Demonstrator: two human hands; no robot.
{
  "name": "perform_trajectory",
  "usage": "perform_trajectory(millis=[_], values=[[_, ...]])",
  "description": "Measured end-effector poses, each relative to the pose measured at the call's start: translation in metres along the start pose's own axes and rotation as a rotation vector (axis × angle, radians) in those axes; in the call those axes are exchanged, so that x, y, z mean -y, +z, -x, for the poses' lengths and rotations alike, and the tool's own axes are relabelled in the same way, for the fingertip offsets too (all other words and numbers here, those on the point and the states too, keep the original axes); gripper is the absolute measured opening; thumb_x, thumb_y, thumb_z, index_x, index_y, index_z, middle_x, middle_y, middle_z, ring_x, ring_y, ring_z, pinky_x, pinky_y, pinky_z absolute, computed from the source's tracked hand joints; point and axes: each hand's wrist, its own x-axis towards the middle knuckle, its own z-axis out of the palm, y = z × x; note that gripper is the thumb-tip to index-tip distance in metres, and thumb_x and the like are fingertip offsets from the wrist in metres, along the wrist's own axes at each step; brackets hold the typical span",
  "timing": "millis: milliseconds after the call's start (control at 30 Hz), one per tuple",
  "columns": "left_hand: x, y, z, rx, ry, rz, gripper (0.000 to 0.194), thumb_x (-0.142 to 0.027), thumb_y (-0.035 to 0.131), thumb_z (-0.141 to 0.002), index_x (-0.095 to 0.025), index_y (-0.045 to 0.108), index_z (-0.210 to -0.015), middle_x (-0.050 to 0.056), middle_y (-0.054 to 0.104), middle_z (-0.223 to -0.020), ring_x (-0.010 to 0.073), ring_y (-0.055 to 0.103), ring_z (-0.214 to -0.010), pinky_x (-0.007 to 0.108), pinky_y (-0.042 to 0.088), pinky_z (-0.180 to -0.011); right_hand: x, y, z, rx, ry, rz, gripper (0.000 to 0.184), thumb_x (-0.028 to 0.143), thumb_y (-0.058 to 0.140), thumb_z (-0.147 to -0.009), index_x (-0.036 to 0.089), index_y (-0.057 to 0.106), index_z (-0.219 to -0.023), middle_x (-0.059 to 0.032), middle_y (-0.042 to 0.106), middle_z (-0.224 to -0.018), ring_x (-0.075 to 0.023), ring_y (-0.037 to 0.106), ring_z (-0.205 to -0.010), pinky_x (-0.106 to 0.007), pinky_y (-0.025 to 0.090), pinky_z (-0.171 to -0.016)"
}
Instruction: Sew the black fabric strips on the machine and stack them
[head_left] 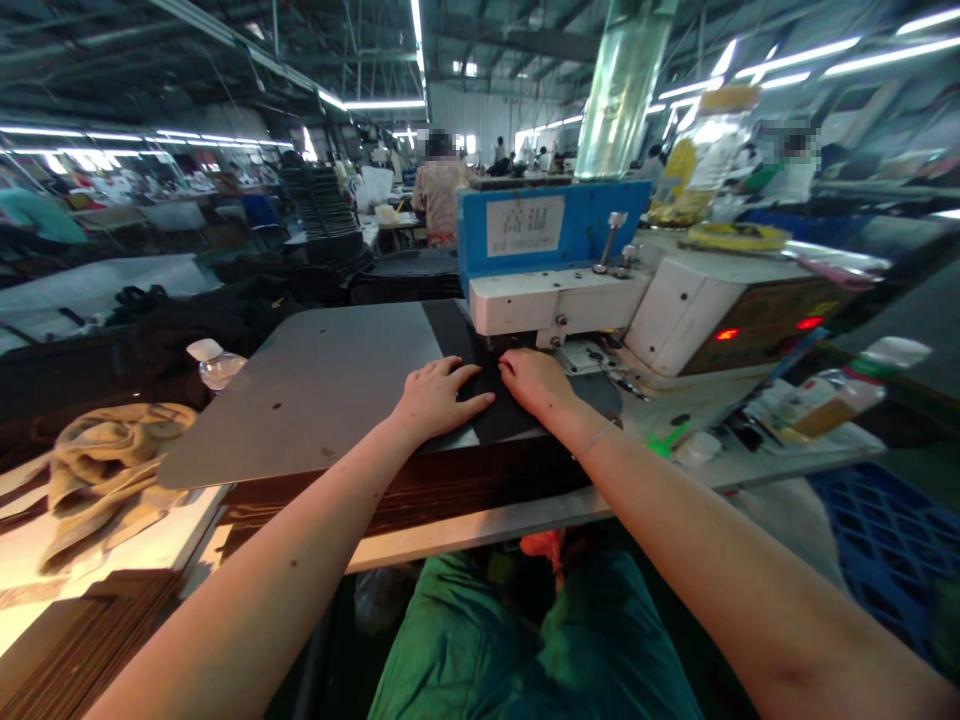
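as two bare hands work close together without touching at one blue-and-white machine (555, 300), one black strip (448, 328) lies beneath them, running over the right part of one grey board (337, 390) and up to the machine's head. the left hand (436, 400) rests palm down, fingers spread, at the strip's left edge; the right hand (531, 380) is bent with its fingers drawn in over the strip, just beside the head, and whether it pinches anything cannot be told. two red displays (727, 335) glow on the machine, where one tall clear container (622, 90) and one yellow-lidded jar (701, 160) stand. one small bottle (219, 368) sits beyond the board's left edge, near one crumpled tan cloth (112, 455). the pale worktable (480, 530) has brown sheets stacked under the board; one blue crate (885, 540) is at lower right. behind, one person in a patterned shirt (441, 195) is in a large hall lit by long strip lights.
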Motion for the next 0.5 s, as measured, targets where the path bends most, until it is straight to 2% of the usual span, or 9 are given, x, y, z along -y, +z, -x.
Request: perform_trajectory(millis=[167,500], values=[[0.004,-0.001,-0.008,0.058,-0.009,0.002,0.053,-0.059,0.034,-0.082,-0.033,0.043,-0.128,0.008,0.038,-0.137,0.0262,0.035,-0.126,0.046,0.03,-0.1,0.0,0.0,-0.001,-0.007,-0.015,0.007,0.027,0.022,0.039,-0.088,0.012,0.063,-0.094,-0.0125,0.066,-0.095,-0.021,0.061,-0.083,-0.029,0.042,-0.071],[0.011,-0.005,-0.023,0.084,-0.06,0.005,0.044,-0.042,0.035,-0.083,-0.034,0.046,-0.125,0.005,0.04,-0.136,0.0256,0.037,-0.124,0.046,0.033,-0.098,0.001,0.0,-0.003,-0.023,-0.025,0.022,0.026,0.022,0.039,-0.087,0.013,0.063,-0.093,-0.0123,0.066,-0.093,-0.022,0.062,-0.083,-0.029,0.043,-0.07]])
